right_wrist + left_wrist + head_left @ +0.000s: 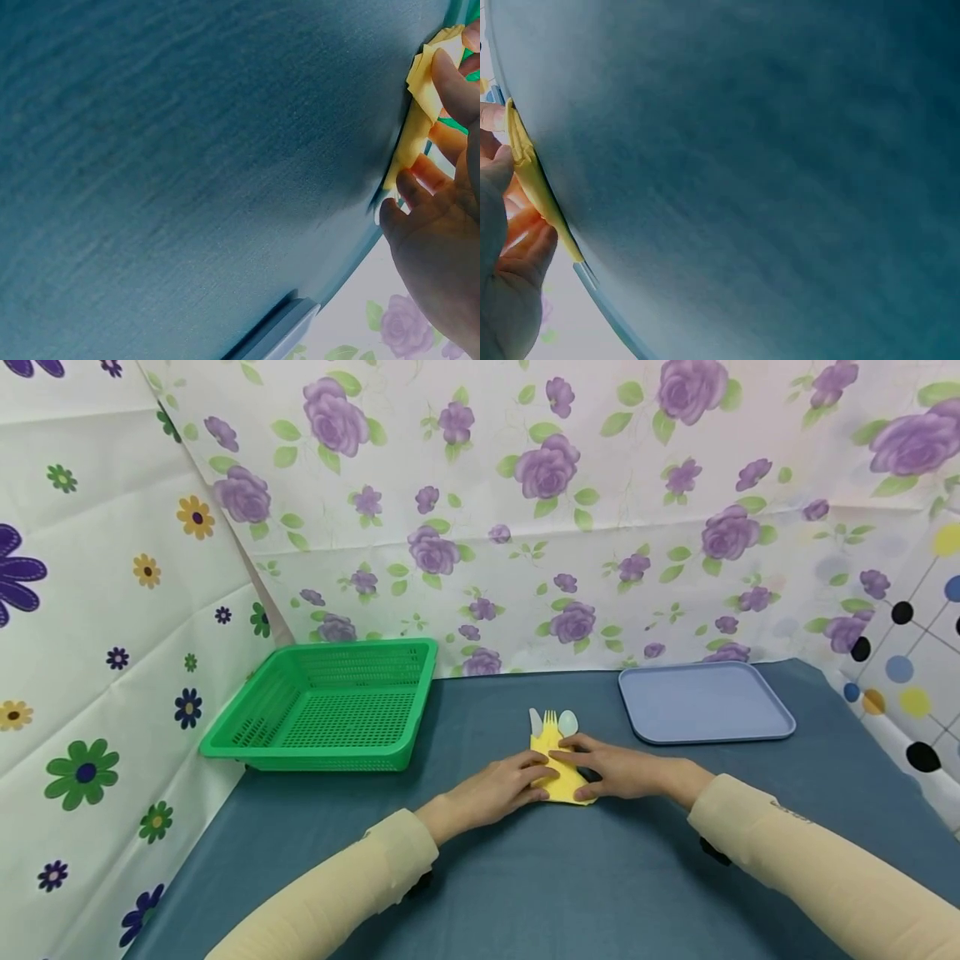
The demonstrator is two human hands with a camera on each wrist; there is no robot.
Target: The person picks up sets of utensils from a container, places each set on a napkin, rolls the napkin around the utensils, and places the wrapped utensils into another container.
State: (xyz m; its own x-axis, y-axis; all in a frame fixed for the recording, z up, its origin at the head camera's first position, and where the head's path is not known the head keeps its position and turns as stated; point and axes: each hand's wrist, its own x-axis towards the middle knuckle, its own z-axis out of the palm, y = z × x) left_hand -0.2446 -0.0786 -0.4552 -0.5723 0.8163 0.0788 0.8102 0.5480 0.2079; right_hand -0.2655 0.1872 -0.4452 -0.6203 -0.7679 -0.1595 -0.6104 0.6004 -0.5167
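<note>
A folded yellow napkin (557, 787) lies on the table at the middle of the head view. From its far end stick out the tips of a pale knife (536, 722), a yellow fork (551, 718) and a pale green spoon (567, 722); the napkin covers their lower parts. My left hand (487, 792) rests its spread, slightly bent fingers on the napkin's left side. Over the right side lies my right hand (626, 768), fingers apart, touching the napkin (426, 94) near the spoon and the near right corner. In the left wrist view, thumb and fingers lie along the napkin (540, 187).
A green perforated basket (411, 727) stands at the back left. At the back right sits a blue-grey tray (705, 702). The blue tablecloth (495, 885) ends at a flowered curtain (495, 577) behind, with more patterned sheets at both sides.
</note>
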